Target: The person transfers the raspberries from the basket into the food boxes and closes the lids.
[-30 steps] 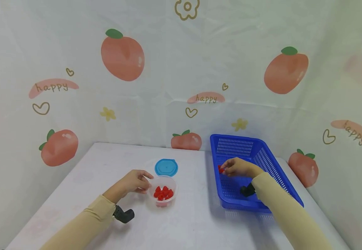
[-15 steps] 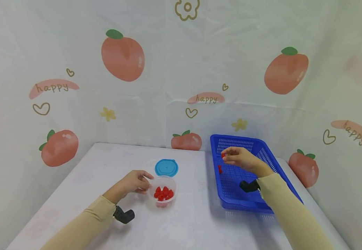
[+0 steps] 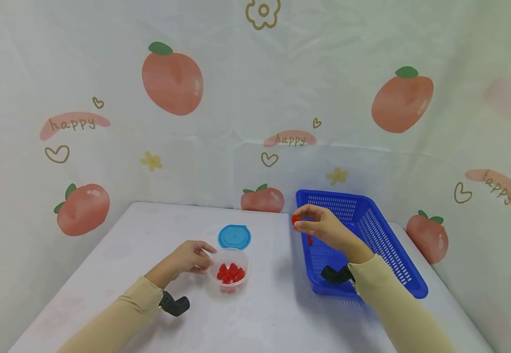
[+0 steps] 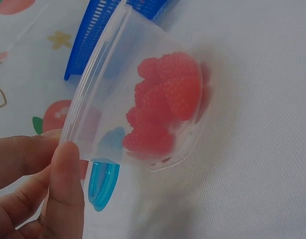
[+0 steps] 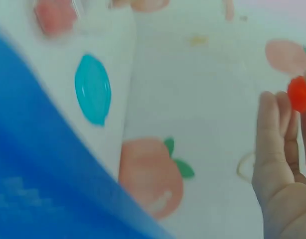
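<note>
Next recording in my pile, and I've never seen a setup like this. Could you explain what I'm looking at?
No machine here: a person works bare-handed. One picture comes from a camera on the head, the other two from cameras on the wrists. On the white table, the left hand pinches the rim of a clear bowl holding red berries. A blue lid lies behind it. The right hand pinches a single berry near the edge of a blue basket.
</note>
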Demonstrator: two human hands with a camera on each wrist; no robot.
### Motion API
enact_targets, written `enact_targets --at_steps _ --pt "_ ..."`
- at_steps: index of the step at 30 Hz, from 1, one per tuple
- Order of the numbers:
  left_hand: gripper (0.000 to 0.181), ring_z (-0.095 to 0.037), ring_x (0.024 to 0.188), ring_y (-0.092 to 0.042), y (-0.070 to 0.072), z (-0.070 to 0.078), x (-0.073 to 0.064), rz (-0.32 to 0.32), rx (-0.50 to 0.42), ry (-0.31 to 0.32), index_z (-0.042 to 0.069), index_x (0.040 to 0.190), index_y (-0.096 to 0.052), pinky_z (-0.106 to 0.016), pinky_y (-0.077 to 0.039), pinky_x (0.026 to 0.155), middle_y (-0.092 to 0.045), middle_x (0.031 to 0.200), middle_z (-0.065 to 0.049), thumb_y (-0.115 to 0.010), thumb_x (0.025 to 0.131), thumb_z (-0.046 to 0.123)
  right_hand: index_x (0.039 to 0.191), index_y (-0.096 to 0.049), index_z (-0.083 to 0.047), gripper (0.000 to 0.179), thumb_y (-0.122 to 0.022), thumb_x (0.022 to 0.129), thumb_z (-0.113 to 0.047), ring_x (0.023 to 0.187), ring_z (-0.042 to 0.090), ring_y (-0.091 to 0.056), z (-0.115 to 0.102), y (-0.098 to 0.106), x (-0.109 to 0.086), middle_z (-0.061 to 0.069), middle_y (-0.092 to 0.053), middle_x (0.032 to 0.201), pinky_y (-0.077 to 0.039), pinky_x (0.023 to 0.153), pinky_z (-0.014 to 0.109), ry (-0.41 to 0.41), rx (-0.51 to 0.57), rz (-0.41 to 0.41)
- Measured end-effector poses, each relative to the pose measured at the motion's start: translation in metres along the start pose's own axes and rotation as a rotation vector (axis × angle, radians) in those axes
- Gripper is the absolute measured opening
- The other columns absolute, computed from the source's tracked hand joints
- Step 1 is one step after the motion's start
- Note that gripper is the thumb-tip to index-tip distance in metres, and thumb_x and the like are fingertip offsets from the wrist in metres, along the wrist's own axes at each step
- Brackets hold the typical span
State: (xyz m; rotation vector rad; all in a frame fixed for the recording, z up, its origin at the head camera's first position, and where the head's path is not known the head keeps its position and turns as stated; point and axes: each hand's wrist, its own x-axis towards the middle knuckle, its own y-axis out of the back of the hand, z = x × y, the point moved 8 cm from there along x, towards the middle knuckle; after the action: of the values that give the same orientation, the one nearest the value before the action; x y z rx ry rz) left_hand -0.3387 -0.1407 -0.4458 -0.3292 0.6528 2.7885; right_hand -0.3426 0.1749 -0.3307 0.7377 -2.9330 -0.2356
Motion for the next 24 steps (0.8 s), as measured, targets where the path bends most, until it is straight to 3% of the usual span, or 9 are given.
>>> enact_targets --at_steps 3,9,17,24 --pt "0.032 -0.019 0.068 -0.062 0.000 0.000 0.000 -0.001 -0.005 0.000 0.002 0.116 -0.062 -0.030 -0.060 0.068 -0.064 0.088 -0.010 -0.069 0.086 0.006 0.107 -0.061 -0.012 0.017 -0.063 0.092 -0.005 0.097 0.016 -0.068 -0.001 -0.013 0.000 0.001 -0.063 0.100 -0.054 0.091 0.026 0.035 0.048 0.019" --pt "0.032 -0.019 0.069 -0.062 0.000 0.000 -0.001 -0.007 -0.010 -0.009 0.002 0.116 -0.062 -0.031 -0.060 0.068 -0.065 0.088 -0.010 -0.068 0.085 0.005 0.105 -0.062 -0.011 0.016 -0.065 0.090 -0.004 0.095 0.016 -0.066 -0.002 -0.040 0.001 0.002 -0.061 0.099 -0.055 0.091 0.031 0.060 0.138 0.055" --pt "0.031 -0.017 0.066 -0.062 0.000 -0.002 0.003 -0.006 -0.022 -0.011 0.001 0.115 -0.062 -0.029 -0.060 0.066 -0.064 0.086 -0.010 -0.069 0.085 0.004 0.110 -0.061 -0.002 0.027 -0.071 0.087 -0.011 0.092 0.015 -0.067 0.010 -0.071 0.002 0.002 -0.063 0.098 -0.055 0.089 0.028 0.022 0.104 0.148" --pt "0.031 -0.016 0.064 -0.062 0.000 -0.002 0.005 -0.014 -0.040 -0.027 0.000 0.114 -0.062 -0.029 -0.059 0.065 -0.064 0.084 -0.010 -0.069 0.085 0.003 0.114 -0.060 0.002 0.035 -0.073 0.086 -0.016 0.094 0.018 -0.067 0.036 -0.095 0.007 0.003 -0.063 0.100 -0.055 0.092 0.033 -0.013 0.054 0.154"
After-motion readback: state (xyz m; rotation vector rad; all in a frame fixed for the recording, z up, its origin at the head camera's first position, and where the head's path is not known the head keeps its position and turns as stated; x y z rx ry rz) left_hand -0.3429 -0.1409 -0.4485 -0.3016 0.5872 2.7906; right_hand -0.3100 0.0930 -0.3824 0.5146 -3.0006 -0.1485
